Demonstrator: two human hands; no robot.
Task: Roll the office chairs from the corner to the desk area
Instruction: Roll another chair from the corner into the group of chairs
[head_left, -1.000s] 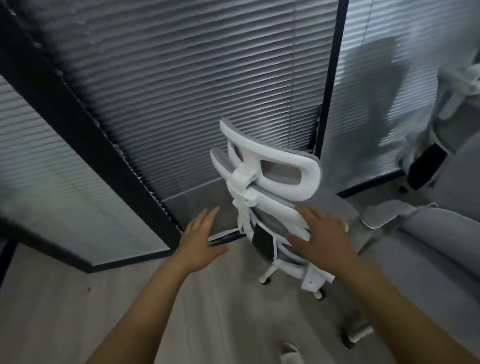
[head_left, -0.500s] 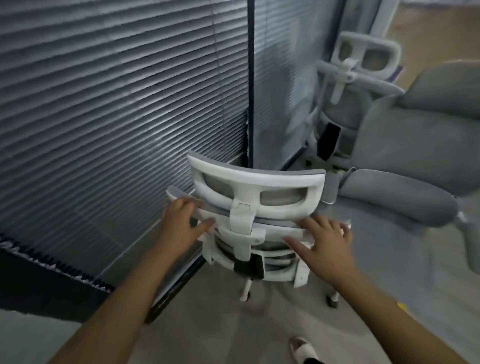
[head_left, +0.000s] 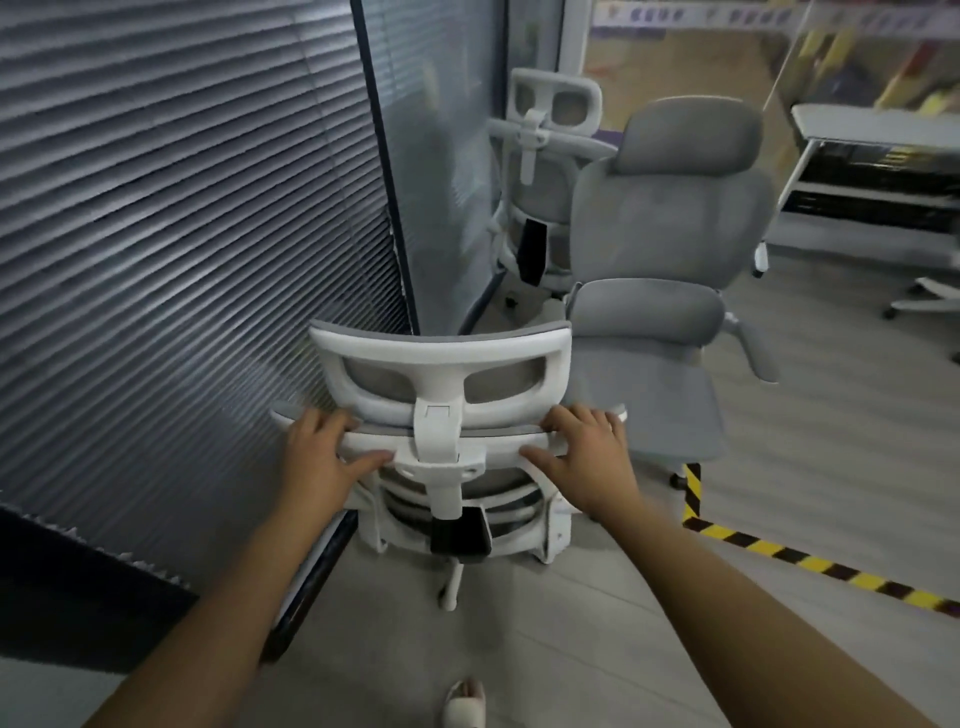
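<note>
A white-framed mesh office chair (head_left: 439, 395) stands right in front of me, its back toward me, close to the blinds. My left hand (head_left: 322, 457) grips the left end of its upper back bar. My right hand (head_left: 587, 457) grips the right end of the same bar. Beyond it a grey upholstered chair (head_left: 670, 228) faces me. Behind that one, a second white mesh chair (head_left: 550, 135) sits in the corner.
Glass walls with grey blinds (head_left: 182, 234) run along the left with a dark post (head_left: 384, 171). Yellow-black floor tape (head_left: 779, 556) marks the right floor. A white desk (head_left: 878, 135) stands at the back right, with another chair's base (head_left: 930, 299) beside it. My shoe (head_left: 465, 701) is below.
My view has swung right, bringing the other chairs and the desk into sight. Both hands have closed onto the chair's back bar, and the chair has turned its back squarely toward me.
</note>
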